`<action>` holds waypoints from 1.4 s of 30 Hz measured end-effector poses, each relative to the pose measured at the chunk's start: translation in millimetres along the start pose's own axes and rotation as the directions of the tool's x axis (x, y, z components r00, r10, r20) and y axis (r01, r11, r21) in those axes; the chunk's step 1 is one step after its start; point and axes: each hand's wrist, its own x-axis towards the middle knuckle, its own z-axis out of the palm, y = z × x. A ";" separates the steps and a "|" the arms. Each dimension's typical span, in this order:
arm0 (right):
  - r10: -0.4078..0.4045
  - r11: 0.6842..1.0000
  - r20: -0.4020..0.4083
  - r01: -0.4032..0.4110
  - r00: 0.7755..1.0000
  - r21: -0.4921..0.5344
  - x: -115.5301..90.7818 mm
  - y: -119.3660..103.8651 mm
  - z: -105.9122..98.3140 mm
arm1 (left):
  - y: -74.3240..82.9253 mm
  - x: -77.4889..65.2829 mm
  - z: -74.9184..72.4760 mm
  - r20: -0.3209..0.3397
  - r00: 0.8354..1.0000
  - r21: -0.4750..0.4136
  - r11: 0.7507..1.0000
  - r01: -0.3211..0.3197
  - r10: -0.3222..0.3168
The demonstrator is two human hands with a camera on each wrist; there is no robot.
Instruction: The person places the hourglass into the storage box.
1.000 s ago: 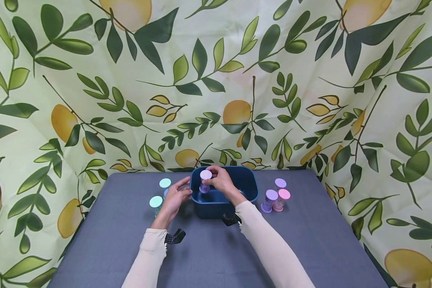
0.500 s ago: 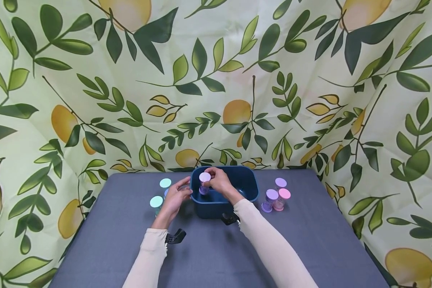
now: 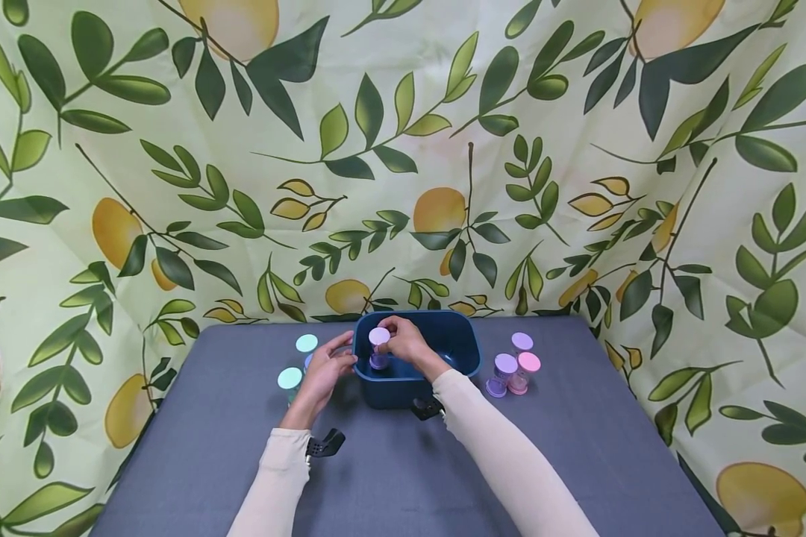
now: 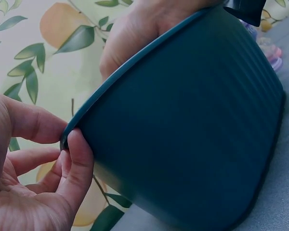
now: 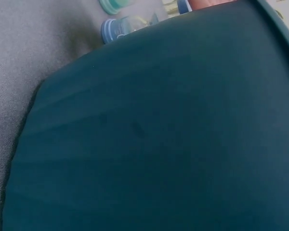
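Observation:
In the head view a dark blue plastic bin [image 3: 392, 395] stands at the back middle of the table. My left hand [image 3: 325, 373] is at its left side; in the left wrist view the fingers and thumb of the left hand [image 4: 43, 168] pinch the rim of the bin [image 4: 173, 115]. Inside the bin, near its left end, my right hand [image 3: 406, 341] grips an upright sand timer [image 3: 379, 337] with a pale lilac cap and purple base. From the right wrist, the wall of the bin [image 5: 135, 134] hides that hand and the timer.
Right of the bin stand two purple sand timers, one nearer [image 3: 506, 365] and one behind [image 3: 522, 342], beside a pink one [image 3: 528, 364]. To the left are two mint-capped timers [image 3: 290, 379] [image 3: 306, 343] and a blue one [image 5: 123, 28], partly hidden by my left hand.
My right hand has moved slightly left and lower in the bin with the sand timer. The left hand has stayed at the bin's rim.

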 end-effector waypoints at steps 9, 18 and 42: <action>-0.006 0.999 0.011 0.007 1.000 -0.045 -1.9 -1.4 0.5 | 0.7 -1.4 0.4 0.000 1.000 -0.008 1.000 -0.015 0.015; -0.008 0.993 0.021 0.010 1.000 -0.114 -1.8 0.4 2.6 | 1.0 -1.7 0.5 0.015 1.000 0.021 1.000 -0.004 0.004; -0.004 0.988 0.013 0.006 1.000 -0.155 -0.2 1.3 4.7 | 0.8 -1.6 0.7 0.003 1.000 0.026 1.000 0.008 -0.008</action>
